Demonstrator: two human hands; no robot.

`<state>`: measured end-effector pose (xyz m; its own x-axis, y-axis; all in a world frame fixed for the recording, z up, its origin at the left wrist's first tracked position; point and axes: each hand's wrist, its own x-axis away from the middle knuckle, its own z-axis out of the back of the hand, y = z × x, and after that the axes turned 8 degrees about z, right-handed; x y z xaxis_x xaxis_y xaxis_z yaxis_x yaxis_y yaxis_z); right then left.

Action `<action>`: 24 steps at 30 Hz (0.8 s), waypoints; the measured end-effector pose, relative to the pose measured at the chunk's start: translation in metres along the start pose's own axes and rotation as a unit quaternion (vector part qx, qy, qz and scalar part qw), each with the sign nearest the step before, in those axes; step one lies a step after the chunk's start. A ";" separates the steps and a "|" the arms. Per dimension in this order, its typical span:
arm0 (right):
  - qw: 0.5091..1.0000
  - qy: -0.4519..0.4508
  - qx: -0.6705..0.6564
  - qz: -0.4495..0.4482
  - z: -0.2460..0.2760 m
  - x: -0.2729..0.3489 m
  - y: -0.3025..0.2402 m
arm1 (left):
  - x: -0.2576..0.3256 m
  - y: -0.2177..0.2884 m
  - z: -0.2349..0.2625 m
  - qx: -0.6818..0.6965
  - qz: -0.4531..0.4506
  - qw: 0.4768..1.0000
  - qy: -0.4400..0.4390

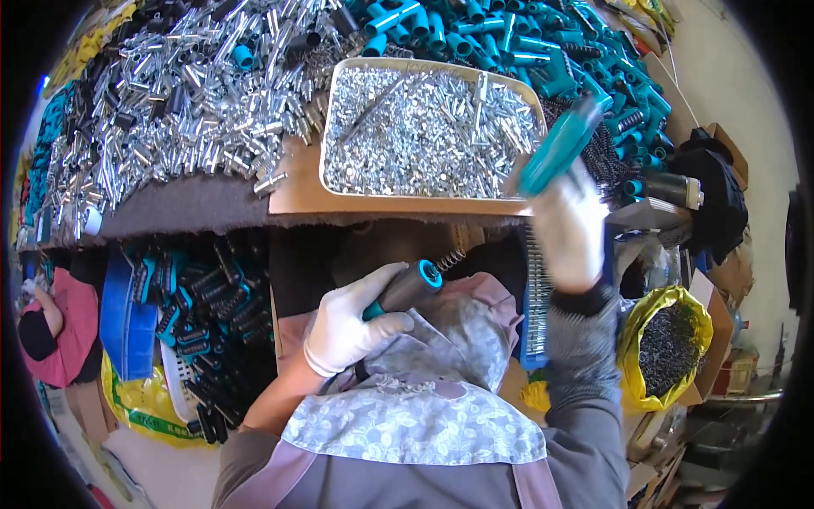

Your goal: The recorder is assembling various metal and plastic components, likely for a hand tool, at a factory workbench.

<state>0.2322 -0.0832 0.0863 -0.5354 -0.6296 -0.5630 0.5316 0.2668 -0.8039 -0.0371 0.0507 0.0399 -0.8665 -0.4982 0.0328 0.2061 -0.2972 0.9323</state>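
My left hand (356,324), in a white glove, is closed around a dark grey handle (407,290) with a teal collar, held over my lap. A coil spring (450,260) sticks out of its collared end. My right hand (572,229), also gloved in white and smeared by motion, is at the table edge, right of the tray. In its fingers is a teal handle shell (560,151), blurred too. Just left of that shell lies the cream-rimmed tray (424,196), filled with small shiny metal parts (407,136).
Metal tubes (212,93) heap the table's left, teal shells (509,34) its back right. Below on the left sit black-and-teal handles (208,305). To my right are a blue rack of metal pins (536,297) and a yellow bag (629,360) of small dark parts.
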 end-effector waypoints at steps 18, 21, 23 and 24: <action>0.951 -0.212 -0.071 -0.214 -0.044 0.070 -0.075 | 0.035 -0.009 0.007 0.030 0.009 0.999 0.014; 0.966 -0.146 0.146 0.157 -0.007 0.063 -0.100 | 0.036 0.000 0.025 0.059 -0.003 0.997 -0.058; 0.889 -0.095 0.320 0.313 -0.004 0.046 -0.105 | 0.034 0.002 0.034 -0.023 -0.018 0.996 -0.080; 0.917 -0.180 0.275 0.228 -0.008 0.037 -0.106 | 0.033 0.002 0.034 -0.025 -0.024 0.996 -0.087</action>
<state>0.1509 -0.1293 0.1494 0.0233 -0.7703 -0.6373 0.9496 0.2163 -0.2268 -0.0807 0.0616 0.0554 -0.9406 -0.3352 0.0545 0.1814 -0.3603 0.9150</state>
